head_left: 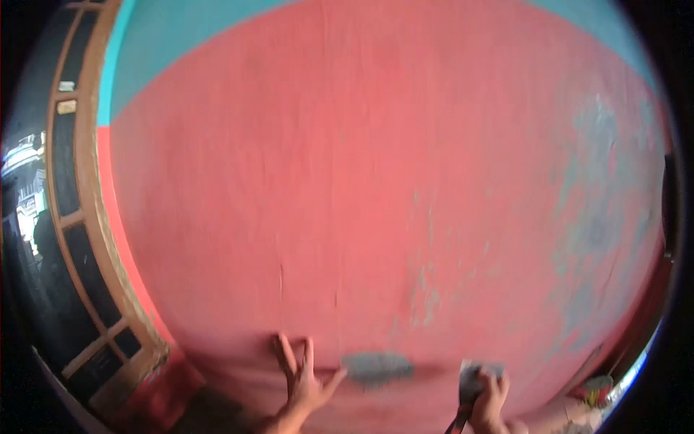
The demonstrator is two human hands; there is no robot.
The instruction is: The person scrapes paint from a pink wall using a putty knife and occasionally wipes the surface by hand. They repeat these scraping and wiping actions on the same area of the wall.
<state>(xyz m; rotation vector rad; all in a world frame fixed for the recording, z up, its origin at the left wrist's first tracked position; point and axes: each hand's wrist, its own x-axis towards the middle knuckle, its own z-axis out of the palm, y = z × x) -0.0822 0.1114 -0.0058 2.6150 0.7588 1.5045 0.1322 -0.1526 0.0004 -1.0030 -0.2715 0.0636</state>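
My left hand is at the lower middle of the view, fingers spread, with the fingertips right at the red wall. Just right of its thumb is a rough grey patch where the paint is gone. Farther right, my right hand is closed round a scraper with a flat greyish blade and a dark handle pointing down. The blade is close against the wall, and my fingers cover part of it.
A wooden-framed window with dark panes runs down the left side. Blue-green paint covers the wall's upper part. On the right the wall has worn grey-green patches. A red and green item lies at the lower right.
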